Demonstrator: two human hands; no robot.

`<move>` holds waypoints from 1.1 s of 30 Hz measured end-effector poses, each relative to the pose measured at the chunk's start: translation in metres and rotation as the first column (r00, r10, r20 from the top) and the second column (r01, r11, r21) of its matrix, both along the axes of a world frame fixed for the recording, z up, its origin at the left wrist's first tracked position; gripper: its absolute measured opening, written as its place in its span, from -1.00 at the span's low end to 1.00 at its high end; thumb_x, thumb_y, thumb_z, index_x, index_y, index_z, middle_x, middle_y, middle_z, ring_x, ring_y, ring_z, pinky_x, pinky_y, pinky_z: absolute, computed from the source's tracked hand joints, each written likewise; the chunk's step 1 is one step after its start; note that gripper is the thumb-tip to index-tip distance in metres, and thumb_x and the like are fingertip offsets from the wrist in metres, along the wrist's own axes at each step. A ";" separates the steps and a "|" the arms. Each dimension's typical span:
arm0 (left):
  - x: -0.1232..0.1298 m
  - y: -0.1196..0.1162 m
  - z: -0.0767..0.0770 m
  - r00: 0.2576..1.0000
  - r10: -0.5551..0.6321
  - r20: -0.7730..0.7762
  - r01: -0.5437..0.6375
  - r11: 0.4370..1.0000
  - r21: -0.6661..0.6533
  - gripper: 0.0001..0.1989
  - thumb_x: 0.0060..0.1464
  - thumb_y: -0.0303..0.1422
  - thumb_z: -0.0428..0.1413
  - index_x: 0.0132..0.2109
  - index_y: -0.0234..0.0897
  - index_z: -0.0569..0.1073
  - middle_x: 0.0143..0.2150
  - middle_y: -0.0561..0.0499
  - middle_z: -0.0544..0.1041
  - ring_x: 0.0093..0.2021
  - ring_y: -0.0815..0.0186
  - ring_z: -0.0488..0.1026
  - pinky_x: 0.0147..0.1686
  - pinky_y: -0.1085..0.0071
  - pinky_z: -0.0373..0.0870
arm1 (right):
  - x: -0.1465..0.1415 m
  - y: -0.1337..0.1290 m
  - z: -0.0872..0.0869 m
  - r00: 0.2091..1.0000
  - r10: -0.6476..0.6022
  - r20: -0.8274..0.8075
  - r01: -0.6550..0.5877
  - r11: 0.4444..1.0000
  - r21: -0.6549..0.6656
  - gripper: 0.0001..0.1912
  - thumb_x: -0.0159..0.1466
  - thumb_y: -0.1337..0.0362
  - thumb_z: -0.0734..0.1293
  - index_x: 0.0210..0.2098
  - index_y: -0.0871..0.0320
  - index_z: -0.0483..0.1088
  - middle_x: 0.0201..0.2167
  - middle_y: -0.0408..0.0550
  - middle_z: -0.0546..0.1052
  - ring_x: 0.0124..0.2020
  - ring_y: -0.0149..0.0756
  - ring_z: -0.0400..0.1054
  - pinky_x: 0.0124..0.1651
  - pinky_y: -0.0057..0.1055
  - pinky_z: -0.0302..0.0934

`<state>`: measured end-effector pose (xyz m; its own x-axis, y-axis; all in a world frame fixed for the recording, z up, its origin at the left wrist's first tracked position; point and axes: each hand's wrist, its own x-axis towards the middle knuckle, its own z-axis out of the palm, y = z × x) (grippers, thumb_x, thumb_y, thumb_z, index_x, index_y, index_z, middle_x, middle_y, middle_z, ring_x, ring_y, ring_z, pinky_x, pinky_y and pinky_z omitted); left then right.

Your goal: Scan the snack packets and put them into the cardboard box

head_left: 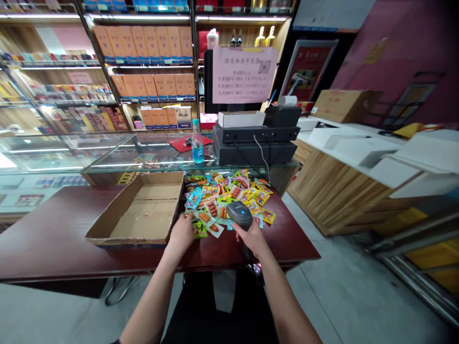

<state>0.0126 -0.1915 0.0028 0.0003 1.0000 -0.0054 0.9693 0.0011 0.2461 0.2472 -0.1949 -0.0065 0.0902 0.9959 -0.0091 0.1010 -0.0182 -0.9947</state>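
Note:
My right hand (254,237) is wrapped round the handle of a dark grey barcode scanner (239,213), which has a small blue light on top. The scanner's head hangs over the near right part of a pile of small snack packets (218,193) in yellow, green, blue and clear wrappers. Several clear packets show little sausages (212,208). At the pile's near left edge, my left hand (182,235) has its fingers curled on a sausage packet (188,216), partly hidden by the fingers. Just left of that hand stands an open, shallow cardboard box (125,238) with nothing inside.
A dark red table (53,229) bears the box and packets. Behind it, a glass counter (150,157) holds a blue drink bottle (197,143), a cash drawer (254,152) and a monitor with a pink sign (244,76). White boxes (358,153) lie on a wooden cabinet (330,191) to the right.

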 end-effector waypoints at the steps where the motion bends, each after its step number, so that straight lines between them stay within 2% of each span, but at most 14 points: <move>1: -0.002 0.000 0.002 0.999 -0.027 0.023 0.028 0.999 -0.035 -0.66 0.08 -0.42 0.15 0.02 -0.34 0.49 -0.03 -0.28 0.52 0.00 0.05 0.50 -0.05 0.31 0.35 | 0.002 -0.001 0.000 1.000 -0.001 0.004 0.001 1.000 0.004 -0.70 0.04 0.07 0.46 -0.43 0.10 0.32 -0.75 -0.25 0.37 -0.73 -0.37 0.25 -0.60 -0.43 0.19; 5: -0.014 -0.002 0.008 0.986 -0.128 0.108 0.144 0.977 -0.156 -0.89 -0.05 -0.42 0.21 -0.28 -0.26 0.54 -0.25 -0.15 0.59 -0.16 0.07 0.54 -0.18 0.33 0.35 | 0.012 -0.008 0.007 0.999 0.035 0.036 -0.036 0.999 0.019 -0.69 0.05 0.03 0.45 -0.50 0.10 0.34 -0.73 -0.20 0.39 -0.70 -0.35 0.28 -0.56 -0.40 0.23; 7: -0.019 -0.002 0.010 0.964 -0.148 0.223 0.173 0.980 -0.096 -0.92 -0.06 -0.44 0.20 -0.33 -0.26 0.49 -0.35 -0.08 0.56 -0.26 0.15 0.52 -0.27 0.37 0.34 | 0.018 -0.011 0.011 0.998 0.041 0.052 -0.042 0.999 0.017 -0.68 0.06 0.02 0.45 -0.52 0.11 0.35 -0.72 -0.18 0.40 -0.68 -0.32 0.31 -0.56 -0.39 0.25; 8: -0.019 -0.001 0.011 0.931 -0.153 0.331 0.174 0.984 -0.035 -0.92 -0.05 -0.44 0.19 -0.32 -0.26 0.47 -0.38 -0.04 0.54 -0.30 0.20 0.50 -0.30 0.40 0.33 | 0.021 -0.012 0.013 0.998 0.040 0.056 -0.041 0.999 0.016 -0.68 0.06 0.02 0.45 -0.52 0.12 0.36 -0.72 -0.16 0.41 -0.67 -0.31 0.32 -0.56 -0.39 0.26; 9: -0.018 0.002 0.012 0.867 -0.159 0.472 0.164 0.986 0.031 -0.88 -0.04 -0.41 0.19 -0.28 -0.25 0.46 -0.38 0.00 0.53 -0.32 0.25 0.49 -0.32 0.43 0.33 | 0.023 -0.013 0.015 0.998 0.039 0.054 -0.040 0.999 0.018 -0.67 0.06 0.01 0.45 -0.51 0.12 0.37 -0.71 -0.15 0.42 -0.67 -0.31 0.33 -0.56 -0.39 0.27; 11: -0.009 0.014 0.015 0.630 -0.163 0.759 0.111 0.987 0.119 -0.71 -0.06 -0.35 0.23 -0.12 -0.24 0.46 -0.35 0.05 0.52 -0.35 0.34 0.48 -0.36 0.49 0.33 | 0.026 -0.014 0.020 0.999 0.038 0.031 -0.039 0.999 0.029 -0.67 0.06 0.01 0.46 -0.48 0.15 0.42 -0.69 -0.13 0.45 -0.66 -0.30 0.35 -0.55 -0.38 0.31; 13: 0.005 0.032 0.018 0.338 -0.110 0.935 0.047 0.994 0.100 -0.47 -0.15 -0.34 0.29 0.03 -0.22 0.43 -0.32 0.07 0.53 -0.39 0.39 0.47 -0.41 0.53 0.33 | 0.024 -0.013 0.026 0.999 0.039 -0.014 -0.038 0.998 0.050 -0.66 0.05 0.01 0.48 -0.40 0.17 0.48 -0.60 -0.07 0.52 -0.61 -0.27 0.40 -0.54 -0.35 0.37; 14: 0.013 0.042 0.019 0.221 -0.052 0.974 0.010 0.999 0.051 -0.44 -0.20 -0.35 0.32 0.02 -0.23 0.44 -0.31 0.06 0.54 -0.41 0.40 0.46 -0.44 0.54 0.33 | 0.021 -0.012 0.028 0.998 0.045 -0.036 -0.042 0.997 0.064 -0.65 0.04 0.02 0.48 -0.37 0.18 0.50 -0.53 -0.03 0.56 -0.57 -0.24 0.43 -0.53 -0.34 0.40; 16: 0.028 0.063 0.019 0.028 0.089 0.996 -0.031 0.996 -0.088 -0.53 -0.28 -0.35 0.36 -0.12 -0.28 0.49 -0.36 0.06 0.53 -0.47 0.41 0.45 -0.46 0.52 0.36 | 0.014 -0.009 0.031 0.996 0.063 -0.060 -0.057 0.994 0.090 -0.66 0.04 0.04 0.48 -0.33 0.18 0.52 -0.42 0.04 0.61 -0.48 -0.18 0.50 -0.50 -0.31 0.46; 18: 0.039 0.080 0.016 -0.094 0.149 0.984 -0.047 0.987 -0.154 -0.59 -0.30 -0.33 0.40 -0.23 -0.30 0.49 -0.37 0.03 0.55 -0.47 0.40 0.47 -0.42 0.47 0.42 | 0.005 -0.005 0.028 0.996 0.080 -0.046 -0.076 0.993 0.085 -0.69 0.07 0.06 0.46 -0.34 0.17 0.53 -0.41 0.05 0.62 -0.48 -0.16 0.51 -0.49 -0.30 0.47; 22: 0.050 0.096 0.007 -0.183 0.145 0.972 -0.127 0.977 -0.170 -0.62 -0.32 -0.33 0.44 -0.31 -0.33 0.51 -0.36 0.02 0.56 -0.46 0.41 0.48 -0.41 0.46 0.46 | -0.008 0.001 0.013 0.996 0.070 0.054 -0.070 0.998 -0.005 -0.77 0.09 0.09 0.43 -0.46 0.14 0.48 -0.64 -0.02 0.54 -0.63 -0.18 0.47 -0.54 -0.31 0.43; 25: 0.051 0.098 0.001 -0.218 0.145 0.965 -0.137 0.974 -0.178 -0.62 -0.34 -0.33 0.45 -0.35 -0.36 0.50 -0.36 0.00 0.56 -0.39 0.36 0.51 -0.36 0.41 0.52 | -0.014 0.004 0.004 0.992 0.046 0.115 -0.042 0.999 -0.033 -0.80 0.10 0.13 0.41 -0.50 0.13 0.45 -0.70 -0.04 0.51 -0.65 -0.15 0.47 -0.56 -0.32 0.42; 28: 0.050 0.099 -0.003 -0.224 0.145 0.964 -0.121 0.977 -0.175 -0.62 -0.34 -0.35 0.46 -0.38 -0.37 0.49 -0.36 -0.01 0.56 -0.34 0.33 0.52 -0.31 0.37 0.55 | -0.018 0.005 0.004 0.992 0.031 0.125 -0.026 0.999 -0.044 -0.82 0.10 0.15 0.41 -0.51 0.11 0.44 -0.72 -0.08 0.49 -0.67 -0.17 0.46 -0.59 -0.33 0.40; 33: 0.050 0.102 -0.004 -0.202 0.185 0.962 -0.133 0.968 -0.214 -0.61 -0.33 -0.36 0.46 -0.40 -0.36 0.43 -0.42 0.04 0.52 -0.39 0.37 0.50 -0.33 0.38 0.54 | -0.021 0.006 0.007 0.987 0.013 0.161 -0.008 0.999 -0.036 -0.82 0.12 0.17 0.39 -0.54 0.08 0.41 -0.76 -0.13 0.45 -0.74 -0.23 0.39 -0.67 -0.38 0.32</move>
